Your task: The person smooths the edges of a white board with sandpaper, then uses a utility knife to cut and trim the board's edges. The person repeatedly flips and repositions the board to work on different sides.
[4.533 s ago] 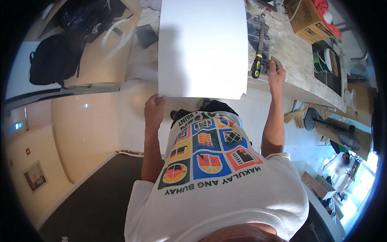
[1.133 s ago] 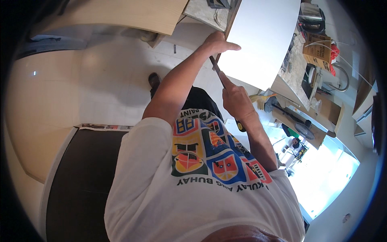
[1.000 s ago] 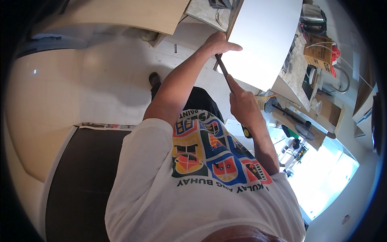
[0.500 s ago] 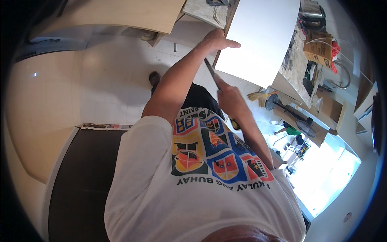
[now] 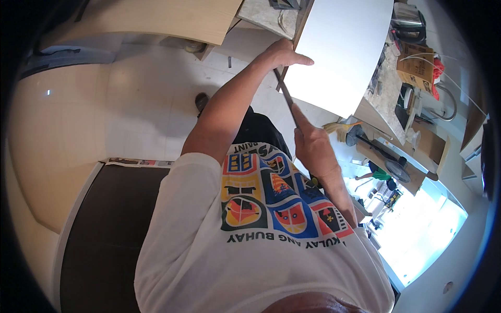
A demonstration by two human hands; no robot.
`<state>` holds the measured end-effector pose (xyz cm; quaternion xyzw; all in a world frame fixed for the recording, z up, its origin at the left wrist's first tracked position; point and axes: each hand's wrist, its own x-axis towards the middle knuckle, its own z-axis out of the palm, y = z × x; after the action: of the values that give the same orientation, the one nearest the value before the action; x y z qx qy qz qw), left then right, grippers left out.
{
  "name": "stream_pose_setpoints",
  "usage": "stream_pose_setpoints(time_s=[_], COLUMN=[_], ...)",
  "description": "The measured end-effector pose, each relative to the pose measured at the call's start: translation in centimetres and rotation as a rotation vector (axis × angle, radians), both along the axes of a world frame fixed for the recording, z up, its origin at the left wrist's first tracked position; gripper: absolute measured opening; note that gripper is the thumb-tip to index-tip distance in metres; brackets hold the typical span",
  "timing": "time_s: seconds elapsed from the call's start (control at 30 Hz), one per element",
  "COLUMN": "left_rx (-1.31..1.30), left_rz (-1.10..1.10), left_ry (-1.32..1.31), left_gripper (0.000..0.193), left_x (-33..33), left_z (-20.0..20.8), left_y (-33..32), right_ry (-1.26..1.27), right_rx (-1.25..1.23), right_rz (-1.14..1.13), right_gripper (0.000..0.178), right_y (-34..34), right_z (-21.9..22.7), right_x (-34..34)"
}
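Note:
My left hand (image 5: 284, 53) is clamped on the left edge of a white board (image 5: 334, 57), its thumb lying across the top face and its fingers out of sight at the side. In my right hand (image 5: 315, 148) is a long, narrow dark file (image 5: 285, 93), the index finger stretched along it. The file points away from me, its far end close below my left hand and beside the board's near left corner. A yellow and black part (image 5: 314, 181), perhaps the handle end, shows by my right wrist.
A wooden tabletop (image 5: 146, 18) is at the far left. Right of the board, a counter (image 5: 383, 101) carries loose tools, with a cardboard box (image 5: 416, 68) and kettle (image 5: 408, 23) nearby. A broom (image 5: 336, 127) and fan (image 5: 396, 169) stand at right; a dark panel (image 5: 109, 224) lies behind left.
My right hand has drawn back toward my body and to the right, pulling the file with it. My left hand stays on the board's edge.

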<state>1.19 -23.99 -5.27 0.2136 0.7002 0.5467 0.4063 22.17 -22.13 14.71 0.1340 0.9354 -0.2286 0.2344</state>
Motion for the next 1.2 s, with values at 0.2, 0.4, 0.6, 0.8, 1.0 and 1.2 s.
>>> stream_pose_setpoints(time_s=[0.2,0.4,0.6,0.8,1.0,1.2], left_rx=[0.077,-0.010,0.076,0.142,0.058,0.145], left_rz=[0.025,-0.050,0.055,0.028,0.044,0.778], left_ry=[0.007,-0.055,0.035,-0.008,-0.001,-0.119], left_gripper=[0.074,0.071,0.071,0.063,0.066,0.055], left_x=[0.1,-1.3,0.1,-0.6,0.8,7.5], left_z=[-1.7,0.5,0.6,-1.3,1.3,-4.3], left_y=[0.9,0.1,-0.1,0.5,-1.1,-9.0], right_ry=[-0.030,0.028,-0.047,-0.147,-0.243,-0.107], right_rx=[0.028,-0.004,0.053,0.059,-0.255,-0.315], right_rz=[0.047,-0.041,0.036,0.085,-0.081,-0.075], right_gripper=[0.055,0.056,0.059,0.054,0.064,0.066], right_y=[1.0,0.9,0.6,1.0,1.8,7.1], right_z=[-3.2,-0.8,-2.3,-2.1,1.3,5.6], right_x=[-1.0,-1.3,-1.2,-2.4,-1.8,0.2])
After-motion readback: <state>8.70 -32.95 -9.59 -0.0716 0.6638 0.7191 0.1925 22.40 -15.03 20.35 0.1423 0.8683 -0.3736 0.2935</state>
